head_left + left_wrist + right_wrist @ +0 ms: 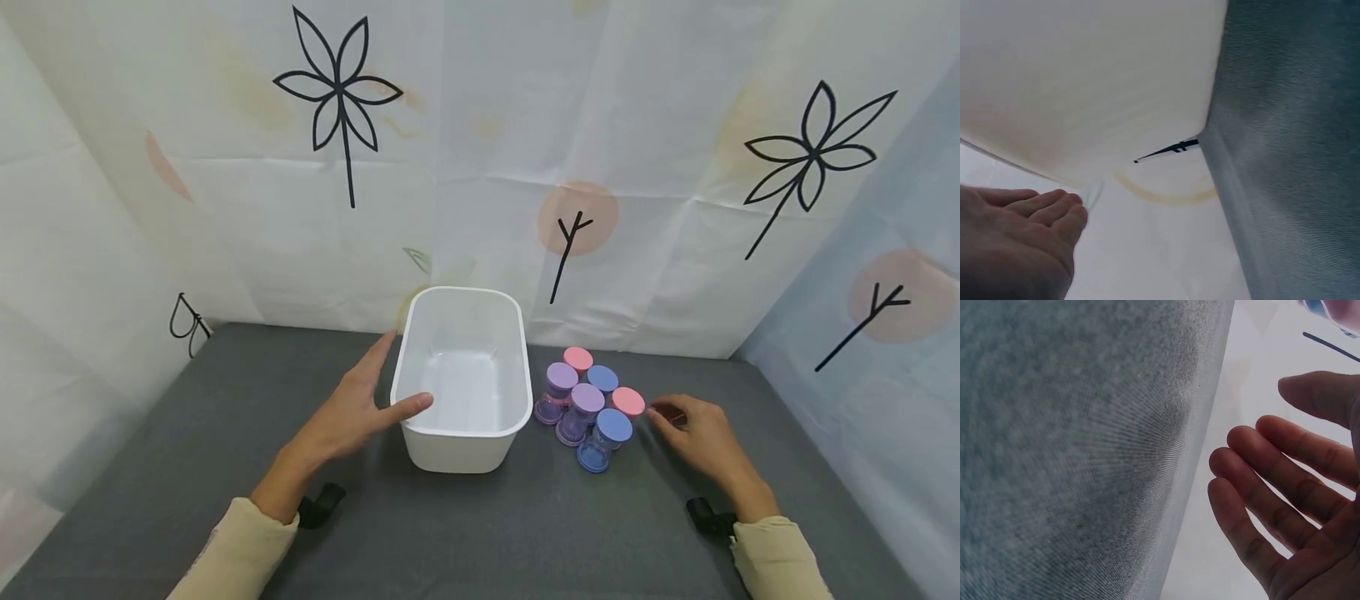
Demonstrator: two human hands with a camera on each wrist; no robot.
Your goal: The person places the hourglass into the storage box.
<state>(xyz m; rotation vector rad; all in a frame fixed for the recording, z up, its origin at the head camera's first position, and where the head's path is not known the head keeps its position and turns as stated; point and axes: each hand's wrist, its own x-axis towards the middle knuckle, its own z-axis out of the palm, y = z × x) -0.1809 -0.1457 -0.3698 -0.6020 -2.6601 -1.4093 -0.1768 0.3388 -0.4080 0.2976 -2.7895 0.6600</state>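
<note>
Left hand (pixel 352 408) bracing white rectangular plastic tub (pixel 420 429), fingers straight; right hand (pixel 701 437), loosely released, nearing clustered pastel-lidded jars (pixel 588 404) at lower centre-right — may be toppling neighbours.

Your tub (pixel 462 433) sits mid-table (pixel 187 433); the jars (pixel 588 404) cluster just right of it, seemingly six, some partly hidden.

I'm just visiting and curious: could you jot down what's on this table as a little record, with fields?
Surface: gray table, patterned white curtain behind
Container: white tub, nothing visible inside
Beside the tub: six small jars in a cluster, with pink, purple and blue lids
Left hand: fingers straight, resting against the tub's left side, thumb on its rim
Right hand: fingers relaxed, just right of the jars, holding nothing
</note>
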